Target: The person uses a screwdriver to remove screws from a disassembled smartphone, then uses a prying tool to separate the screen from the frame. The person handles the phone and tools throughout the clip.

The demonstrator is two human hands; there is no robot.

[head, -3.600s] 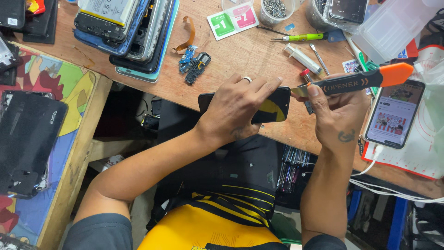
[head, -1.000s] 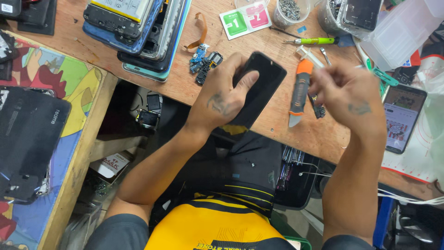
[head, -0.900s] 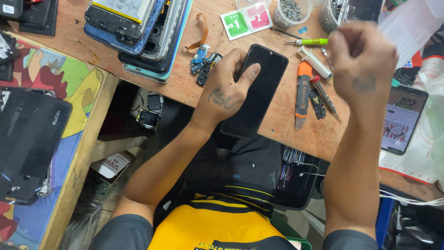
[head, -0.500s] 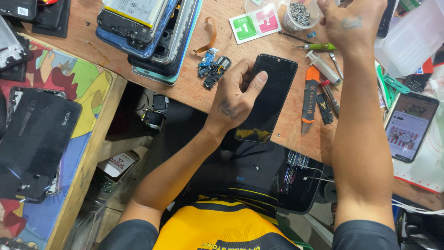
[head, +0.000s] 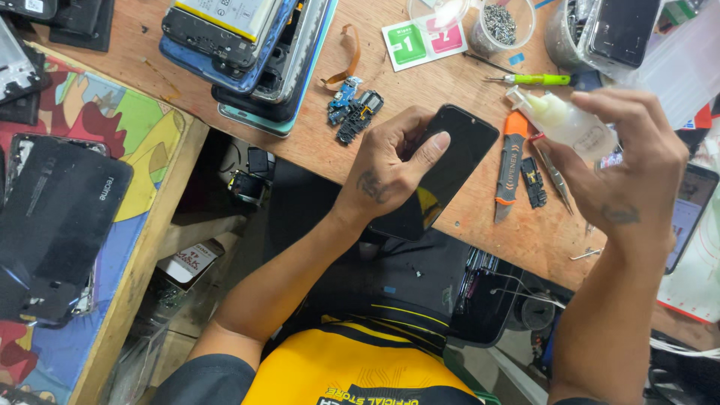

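Observation:
My left hand (head: 394, 161) grips a black phone screen panel (head: 450, 169) that lies at an angle across the front edge of the wooden workbench (head: 315, 150), thumb pressed on its glass. My right hand (head: 626, 161) holds a small clear squeeze bottle (head: 562, 120) tilted with its nozzle pointing left, above the bench to the right of the panel. An orange utility knife (head: 508, 165) lies on the bench between the panel and my right hand, with tweezers (head: 553, 176) and small black parts beside it.
A stack of opened phones (head: 247, 52) sits at the back left. Small circuit parts (head: 352, 109), wipe packets (head: 424, 41), a cup of screws (head: 499, 22), a green screwdriver (head: 536, 79) and a lit phone (head: 686, 217) surround the work area. Black phone backs (head: 56, 217) lie on a colourful side table.
My right hand put the orange knife down on the bench, reached to the back, and came back holding the squeeze bottle. My left hand laid the panel on the bench edge.

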